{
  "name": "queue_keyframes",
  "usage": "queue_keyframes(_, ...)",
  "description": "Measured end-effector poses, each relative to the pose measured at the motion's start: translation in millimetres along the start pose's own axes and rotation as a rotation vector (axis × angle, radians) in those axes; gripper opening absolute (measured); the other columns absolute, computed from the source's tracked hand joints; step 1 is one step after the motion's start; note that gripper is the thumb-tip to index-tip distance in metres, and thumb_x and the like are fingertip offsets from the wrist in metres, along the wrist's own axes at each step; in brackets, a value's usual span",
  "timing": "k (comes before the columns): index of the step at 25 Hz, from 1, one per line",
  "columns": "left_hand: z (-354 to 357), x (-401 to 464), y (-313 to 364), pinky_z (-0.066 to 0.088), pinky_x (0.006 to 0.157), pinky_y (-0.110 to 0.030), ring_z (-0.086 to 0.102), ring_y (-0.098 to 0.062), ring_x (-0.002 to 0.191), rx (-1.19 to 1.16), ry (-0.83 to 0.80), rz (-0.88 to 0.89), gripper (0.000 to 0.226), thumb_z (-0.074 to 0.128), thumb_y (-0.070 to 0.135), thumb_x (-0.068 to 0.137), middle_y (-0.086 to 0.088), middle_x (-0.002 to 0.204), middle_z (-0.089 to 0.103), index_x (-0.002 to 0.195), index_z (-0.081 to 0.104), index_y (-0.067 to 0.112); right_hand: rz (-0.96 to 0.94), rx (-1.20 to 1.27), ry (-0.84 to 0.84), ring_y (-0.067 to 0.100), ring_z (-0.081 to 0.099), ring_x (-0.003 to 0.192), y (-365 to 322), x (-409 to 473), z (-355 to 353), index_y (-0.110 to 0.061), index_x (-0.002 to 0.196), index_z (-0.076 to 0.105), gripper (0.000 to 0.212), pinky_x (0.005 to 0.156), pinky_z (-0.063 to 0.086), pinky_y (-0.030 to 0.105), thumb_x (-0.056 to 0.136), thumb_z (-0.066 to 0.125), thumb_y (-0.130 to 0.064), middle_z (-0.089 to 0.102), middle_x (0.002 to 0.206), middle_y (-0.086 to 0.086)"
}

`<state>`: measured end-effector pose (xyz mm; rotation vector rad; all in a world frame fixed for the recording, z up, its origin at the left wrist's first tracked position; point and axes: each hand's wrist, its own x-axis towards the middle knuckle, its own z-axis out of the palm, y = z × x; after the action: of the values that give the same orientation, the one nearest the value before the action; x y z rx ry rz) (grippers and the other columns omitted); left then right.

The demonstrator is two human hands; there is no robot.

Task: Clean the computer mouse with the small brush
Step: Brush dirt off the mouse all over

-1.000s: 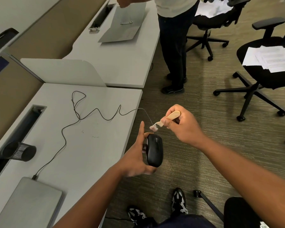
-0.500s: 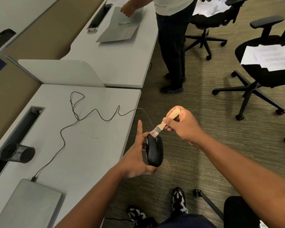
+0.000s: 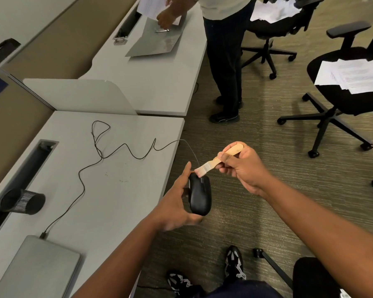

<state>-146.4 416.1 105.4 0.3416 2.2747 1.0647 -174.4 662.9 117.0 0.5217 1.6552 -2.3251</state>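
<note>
We note the left hand (image 3: 177, 203) gripping one black mouse (image 3: 199, 195) beside the desk (image 3: 116, 190) edge; the right hand (image 3: 243, 166) pinches one small brush (image 3: 215, 162), bristles touching the mouse's front.

I'm looking at an office: grey desks (image 3: 121, 190) w/ cable slots (image 3: 33, 166) and a divider (image 3: 78, 96), closed laptop (image 3: 37, 269), swivel chairs (image 3: 340, 89) stacked w/ papers (image 3: 353, 75), carpet floor (image 3: 256, 130), another person (image 3: 224, 50) sorting docs.
</note>
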Motion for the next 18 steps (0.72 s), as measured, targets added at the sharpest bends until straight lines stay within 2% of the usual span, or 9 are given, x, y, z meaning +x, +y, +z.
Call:
queue_keyframes(2,-1.5,0.3,0.4,0.050,0.107,-0.021,0.045,-0.006,0.141,-0.004,0.007,0.001,0.140,0.098,0.028,0.069,0.019,0.168,0.025,0.160,-0.003,0.061,0.079,0.053,0.027,0.021,0.070,0.070,3.1,1.0,-2.5,-0.007,0.102,0.060,0.012,0.061,0.057,0.027,0.096,0.068,-0.002,0.074,0.087,0.021)
queue_keyframes(4,-1.6,1.1,0.4,0.050,0.100,-0.013,0.046,-0.005,0.140,-0.006,0.015,0.008,0.136,0.099,0.028,0.069,0.022,0.166,0.026,0.163,0.004,0.056,0.127,0.091,0.064,0.021,0.071,0.070,5.7,2.8,-6.5,-0.006,0.103,0.061,0.011,0.061,0.057,0.027,0.096,0.068,-0.002,0.074,0.087,0.022)
queue_keyframes(8,-1.6,0.1,-1.0,0.051,0.103,-0.016,0.047,-0.002,0.139,-0.036,0.029,0.006,0.133,0.100,0.028,0.067,0.024,0.163,0.030,0.164,0.011,0.052,0.149,0.033,0.121,0.022,0.070,0.070,11.0,5.5,-13.0,-0.005,0.104,0.061,0.010,0.064,0.058,0.029,0.096,0.068,-0.002,0.074,0.086,0.023)
queue_keyframes(10,-3.7,0.0,-0.5,0.051,0.109,-0.023,0.046,-0.003,0.141,-0.044,0.031,0.007,0.133,0.100,0.029,0.066,0.023,0.164,0.031,0.164,0.012,0.052,0.099,-0.060,0.160,0.023,0.069,0.072,13.7,4.4,-14.9,-0.005,0.104,0.061,0.010,0.067,0.058,0.030,0.097,0.067,-0.002,0.074,0.090,0.026)
queue_keyframes(12,-4.8,1.8,-0.3,0.051,0.111,-0.027,0.046,-0.005,0.141,-0.037,0.027,0.008,0.133,0.100,0.029,0.066,0.022,0.164,0.031,0.163,0.012,0.052,0.019,-0.020,0.190,0.022,0.068,0.071,13.0,2.3,-15.0,-0.006,0.104,0.059,0.010,0.063,0.057,0.028,0.097,0.067,-0.003,0.073,0.089,0.024)
queue_keyframes(15,-4.3,3.6,-2.1,0.052,0.109,-0.025,0.048,-0.006,0.141,-0.036,0.010,0.006,0.133,0.099,0.030,0.067,0.020,0.163,0.032,0.164,0.011,0.050,-0.019,0.146,0.138,0.018,0.068,0.067,8.6,1.8,-9.3,-0.007,0.104,0.058,0.011,0.060,0.057,0.025,0.097,0.066,-0.002,0.072,0.081,0.016)
queue_keyframes(18,-3.3,5.0,-1.9,0.053,0.104,-0.020,0.047,-0.008,0.141,-0.054,0.006,0.009,0.133,0.099,0.029,0.067,0.020,0.163,0.032,0.164,0.011,0.050,0.040,0.131,0.086,0.018,0.070,0.067,9.0,3.9,-6.7,-0.006,0.107,0.058,0.013,0.060,0.057,0.025,0.097,0.066,-0.002,0.074,0.079,0.015)
